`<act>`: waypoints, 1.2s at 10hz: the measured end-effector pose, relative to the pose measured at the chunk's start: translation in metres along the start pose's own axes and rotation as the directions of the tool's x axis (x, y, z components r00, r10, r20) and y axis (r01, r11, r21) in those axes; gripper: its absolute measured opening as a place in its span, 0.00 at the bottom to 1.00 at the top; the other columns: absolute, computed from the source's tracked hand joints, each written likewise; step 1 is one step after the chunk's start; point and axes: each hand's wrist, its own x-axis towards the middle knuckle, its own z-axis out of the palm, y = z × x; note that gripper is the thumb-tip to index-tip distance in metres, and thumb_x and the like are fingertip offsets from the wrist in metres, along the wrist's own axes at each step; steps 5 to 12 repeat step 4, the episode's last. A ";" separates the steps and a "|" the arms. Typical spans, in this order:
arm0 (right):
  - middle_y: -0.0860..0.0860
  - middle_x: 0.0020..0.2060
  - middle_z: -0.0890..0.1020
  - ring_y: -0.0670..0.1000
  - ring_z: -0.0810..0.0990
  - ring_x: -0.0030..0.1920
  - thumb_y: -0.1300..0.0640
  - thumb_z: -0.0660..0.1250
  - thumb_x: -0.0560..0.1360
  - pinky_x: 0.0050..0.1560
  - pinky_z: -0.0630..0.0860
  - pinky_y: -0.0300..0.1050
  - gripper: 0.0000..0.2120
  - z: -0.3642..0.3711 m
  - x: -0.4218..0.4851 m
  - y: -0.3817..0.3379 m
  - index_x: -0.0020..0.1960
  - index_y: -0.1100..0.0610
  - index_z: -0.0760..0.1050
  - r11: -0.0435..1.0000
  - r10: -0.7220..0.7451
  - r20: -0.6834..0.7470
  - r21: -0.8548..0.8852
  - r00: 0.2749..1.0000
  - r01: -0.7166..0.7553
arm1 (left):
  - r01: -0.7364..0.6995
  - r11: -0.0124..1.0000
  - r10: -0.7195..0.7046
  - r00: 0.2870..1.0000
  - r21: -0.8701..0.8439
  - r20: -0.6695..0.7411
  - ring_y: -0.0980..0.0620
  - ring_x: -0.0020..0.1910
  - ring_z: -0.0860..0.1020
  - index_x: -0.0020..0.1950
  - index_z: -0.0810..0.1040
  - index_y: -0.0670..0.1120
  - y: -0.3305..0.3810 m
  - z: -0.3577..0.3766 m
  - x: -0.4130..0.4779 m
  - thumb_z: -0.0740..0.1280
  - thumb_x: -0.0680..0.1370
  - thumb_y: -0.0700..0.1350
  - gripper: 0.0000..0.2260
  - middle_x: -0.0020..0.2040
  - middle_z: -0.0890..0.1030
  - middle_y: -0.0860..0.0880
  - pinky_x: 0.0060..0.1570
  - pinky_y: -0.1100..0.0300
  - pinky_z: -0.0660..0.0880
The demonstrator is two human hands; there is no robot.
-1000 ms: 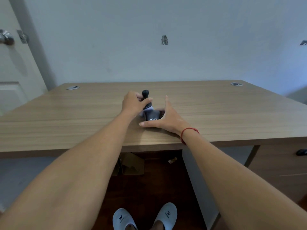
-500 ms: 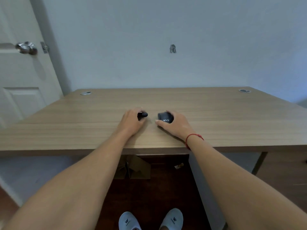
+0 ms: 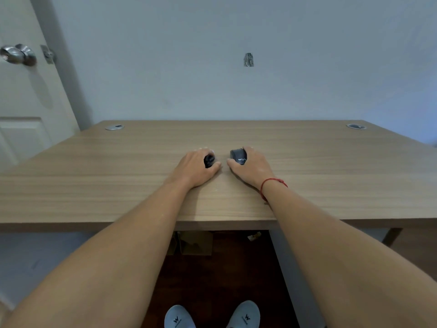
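Both hands have parted since a second ago; left hand point(image 3: 197, 168) curls round the black plug point(image 3: 208, 160). Right hand point(image 3: 249, 165) grips the dark cap point(image 3: 238, 156), at three o'clock of the plug, on the desk point(image 3: 118, 176)

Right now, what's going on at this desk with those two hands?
A person stands at a wooden desk, each hand on a small dark piece. The left hand grips a small black piece. The right hand holds a dark grey piece with white lettering. The two pieces lie apart, with a gap of bare desk between the thumbs.
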 end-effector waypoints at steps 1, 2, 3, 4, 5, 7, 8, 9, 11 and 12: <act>0.54 0.59 0.76 0.55 0.76 0.57 0.42 0.67 0.72 0.56 0.73 0.49 0.25 0.001 0.004 0.000 0.62 0.57 0.71 1.000 0.017 0.003 -0.011 1.000 -0.017 | 0.024 1.000 -0.024 1.000 0.002 0.011 0.44 0.59 0.77 0.59 0.77 0.45 -0.003 0.005 0.007 0.67 0.76 0.54 0.16 0.59 0.80 0.46 0.59 0.53 0.73; 0.54 0.63 0.74 0.57 0.74 0.62 0.38 0.68 0.70 0.61 0.73 0.52 0.35 -0.001 -0.002 0.002 0.68 0.59 0.66 0.999 0.041 0.016 0.019 0.999 -0.042 | 0.063 0.998 -0.062 0.998 -0.028 0.022 0.46 0.76 0.62 0.72 0.69 0.49 -0.001 0.004 0.001 0.68 0.76 0.55 0.26 0.76 0.65 0.44 0.71 0.55 0.63; 0.53 0.68 0.72 0.56 0.73 0.66 0.31 0.65 0.66 0.65 0.72 0.54 0.45 -0.007 -0.019 0.006 0.72 0.58 0.61 0.998 0.059 0.017 0.004 0.998 -0.059 | 0.122 0.990 -0.120 0.992 -0.064 0.029 0.49 0.79 0.52 0.78 0.56 0.52 0.001 0.001 -0.012 0.68 0.74 0.59 0.37 0.80 0.55 0.47 0.76 0.52 0.57; 0.54 0.70 0.70 0.57 0.71 0.69 0.31 0.65 0.66 0.67 0.70 0.52 0.45 -0.015 -0.037 0.012 0.73 0.57 0.61 0.995 0.064 0.022 -0.076 0.998 -0.062 | 0.255 0.964 -0.250 0.966 -0.078 0.068 0.48 0.79 0.52 0.80 0.48 0.52 0.002 -0.003 -0.026 0.66 0.71 0.65 0.45 0.80 0.54 0.48 0.76 0.48 0.57; 0.54 0.70 0.70 0.57 0.71 0.69 0.31 0.65 0.66 0.67 0.70 0.52 0.45 -0.015 -0.037 0.012 0.73 0.57 0.61 0.995 0.064 0.022 -0.076 0.998 -0.062 | 0.255 0.964 -0.250 0.966 -0.078 0.068 0.48 0.79 0.52 0.80 0.48 0.52 0.002 -0.003 -0.026 0.66 0.71 0.65 0.45 0.80 0.54 0.48 0.76 0.48 0.57; 0.54 0.70 0.70 0.57 0.71 0.69 0.31 0.65 0.66 0.67 0.70 0.52 0.45 -0.015 -0.037 0.012 0.73 0.57 0.61 0.995 0.064 0.022 -0.076 0.998 -0.062 | 0.255 0.964 -0.250 0.966 -0.078 0.068 0.48 0.79 0.52 0.80 0.48 0.52 0.002 -0.003 -0.026 0.66 0.71 0.65 0.45 0.80 0.54 0.48 0.76 0.48 0.57; 0.54 0.70 0.70 0.57 0.71 0.69 0.31 0.65 0.66 0.67 0.70 0.52 0.45 -0.015 -0.037 0.012 0.73 0.57 0.61 0.995 0.064 0.022 -0.076 0.998 -0.062 | 0.255 0.964 -0.250 0.966 -0.078 0.068 0.48 0.79 0.52 0.80 0.48 0.52 0.002 -0.003 -0.026 0.66 0.71 0.65 0.45 0.80 0.54 0.48 0.76 0.48 0.57; 0.54 0.70 0.70 0.57 0.71 0.69 0.31 0.65 0.66 0.67 0.70 0.52 0.45 -0.015 -0.037 0.012 0.73 0.57 0.61 0.995 0.064 0.022 -0.076 0.998 -0.062 | 0.255 0.964 -0.250 0.966 -0.078 0.068 0.48 0.79 0.52 0.80 0.48 0.52 0.002 -0.003 -0.026 0.66 0.71 0.65 0.45 0.80 0.54 0.48 0.76 0.48 0.57; 0.54 0.70 0.70 0.57 0.71 0.69 0.31 0.65 0.66 0.67 0.70 0.52 0.45 -0.015 -0.037 0.012 0.73 0.57 0.61 0.995 0.064 0.022 -0.076 0.998 -0.062 | 0.255 0.964 -0.250 0.966 -0.078 0.068 0.48 0.79 0.52 0.80 0.48 0.52 0.002 -0.003 -0.026 0.66 0.71 0.65 0.45 0.80 0.54 0.48 0.76 0.48 0.57; 0.54 0.70 0.70 0.57 0.71 0.69 0.31 0.65 0.66 0.67 0.70 0.52 0.45 -0.015 -0.037 0.012 0.73 0.57 0.61 0.995 0.064 0.022 -0.076 0.998 -0.062 | 0.255 0.964 -0.250 0.966 -0.078 0.068 0.48 0.79 0.52 0.80 0.48 0.52 0.002 -0.003 -0.026 0.66 0.71 0.65 0.45 0.80 0.54 0.48 0.76 0.48 0.57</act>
